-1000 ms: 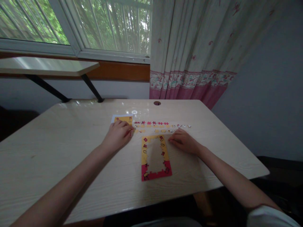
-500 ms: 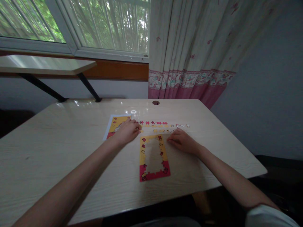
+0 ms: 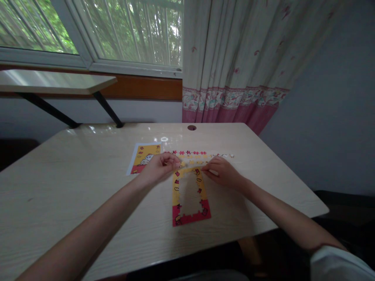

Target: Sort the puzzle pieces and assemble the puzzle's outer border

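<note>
A yellow and red puzzle border point(image 3: 191, 219) lies on the table with its middle unfilled. My left hand point(image 3: 161, 166) is closed just above its top left corner, thumb and fingers pinching a small yellow puzzle piece point(image 3: 182, 164). Close to the top right corner is my right hand point(image 3: 225, 171), its fingers curled and pinched together; whatever they may hold is too small to make out. Behind both hands, loose puzzle pieces lie in rows: red ones point(image 3: 188, 152) at the back, yellow and white ones in front, partly hidden by the hands.
A picture sheet point(image 3: 134, 159) with a white cartoon figure lies left of the rows, partly covered by my left hand. The table point(image 3: 88, 187) has a cable hole point(image 3: 191, 127) near its back edge. A raised shelf point(image 3: 58, 82) stands at the back left; a curtain point(image 3: 234, 78) hangs behind.
My left hand has come off the rows by the picture sheet and moved right and nearer, now with a yellow puzzle piece. My right hand has shifted slightly left toward the border's corner.
</note>
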A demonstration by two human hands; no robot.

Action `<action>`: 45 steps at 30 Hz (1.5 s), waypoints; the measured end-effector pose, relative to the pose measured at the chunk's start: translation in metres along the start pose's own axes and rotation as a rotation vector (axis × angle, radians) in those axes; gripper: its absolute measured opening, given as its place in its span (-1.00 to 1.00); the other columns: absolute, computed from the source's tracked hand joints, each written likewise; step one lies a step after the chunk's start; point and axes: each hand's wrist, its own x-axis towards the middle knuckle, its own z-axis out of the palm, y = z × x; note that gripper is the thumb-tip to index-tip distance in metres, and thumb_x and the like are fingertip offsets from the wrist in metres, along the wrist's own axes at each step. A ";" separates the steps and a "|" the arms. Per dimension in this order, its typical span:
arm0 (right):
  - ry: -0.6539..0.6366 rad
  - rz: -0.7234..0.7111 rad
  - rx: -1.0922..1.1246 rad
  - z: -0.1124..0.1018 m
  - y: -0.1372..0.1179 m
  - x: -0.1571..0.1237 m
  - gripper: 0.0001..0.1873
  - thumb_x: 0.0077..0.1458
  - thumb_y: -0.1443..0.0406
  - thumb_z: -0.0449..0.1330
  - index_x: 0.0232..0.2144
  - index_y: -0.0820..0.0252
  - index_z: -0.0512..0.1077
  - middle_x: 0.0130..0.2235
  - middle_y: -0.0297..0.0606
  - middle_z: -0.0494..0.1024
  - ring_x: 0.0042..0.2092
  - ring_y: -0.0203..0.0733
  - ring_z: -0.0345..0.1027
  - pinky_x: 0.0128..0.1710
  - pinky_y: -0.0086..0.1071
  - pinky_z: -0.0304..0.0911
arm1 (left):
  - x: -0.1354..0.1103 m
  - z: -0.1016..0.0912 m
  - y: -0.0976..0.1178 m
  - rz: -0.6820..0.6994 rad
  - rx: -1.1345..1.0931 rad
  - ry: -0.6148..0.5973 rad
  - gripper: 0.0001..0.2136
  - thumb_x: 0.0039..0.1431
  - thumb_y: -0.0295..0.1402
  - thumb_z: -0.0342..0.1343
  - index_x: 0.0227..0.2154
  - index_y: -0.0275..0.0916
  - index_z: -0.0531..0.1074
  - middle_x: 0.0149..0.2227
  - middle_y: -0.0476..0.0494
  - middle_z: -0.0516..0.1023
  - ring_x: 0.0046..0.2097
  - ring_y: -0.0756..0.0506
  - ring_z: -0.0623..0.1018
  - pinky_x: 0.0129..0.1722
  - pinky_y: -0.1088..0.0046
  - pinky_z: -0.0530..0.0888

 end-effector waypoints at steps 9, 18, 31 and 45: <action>0.191 0.003 0.068 0.018 -0.023 0.026 -0.87 0.10 0.27 0.14 -0.36 0.19 0.47 -0.43 -0.29 0.51 -0.36 -0.29 0.31 -0.29 -0.41 0.15 | -0.012 0.019 0.003 -0.134 -0.136 -0.043 -0.84 -0.01 -0.27 0.15 -0.43 -0.27 0.47 -0.47 -0.09 0.54 -0.45 -0.01 0.47 -0.46 0.46 0.40; 0.107 0.069 0.050 0.033 -0.019 0.023 -0.88 0.08 0.30 0.16 -0.42 0.22 0.47 -0.44 -0.26 0.49 -0.35 -0.28 0.29 -0.29 -0.41 0.16 | -0.021 0.011 -0.018 0.044 0.251 0.081 -0.79 0.11 -0.31 0.04 -0.25 -0.26 0.47 -0.38 -0.14 0.54 -0.39 -0.04 0.46 -0.41 0.42 0.40; -0.108 0.094 -0.042 0.046 -0.031 0.028 -0.92 0.01 0.36 0.19 -0.40 0.22 0.49 -0.38 -0.26 0.50 -0.31 -0.26 0.27 -0.22 -0.38 0.12 | -0.039 -0.001 -0.017 0.303 0.701 -0.125 -0.79 0.18 -0.43 -0.08 -0.34 -0.23 0.48 -0.29 -0.15 0.42 -0.22 -0.12 0.39 -0.24 0.36 0.37; -0.068 0.095 -0.059 0.047 -0.032 0.024 -0.92 0.03 0.35 0.18 -0.39 0.21 0.49 -0.37 -0.27 0.50 -0.29 -0.24 0.27 -0.21 -0.36 0.11 | -0.042 0.002 -0.013 0.331 0.822 -0.197 -0.74 0.16 -0.47 -0.10 -0.20 -0.20 0.47 -0.30 -0.17 0.40 -0.21 -0.14 0.37 -0.21 0.32 0.37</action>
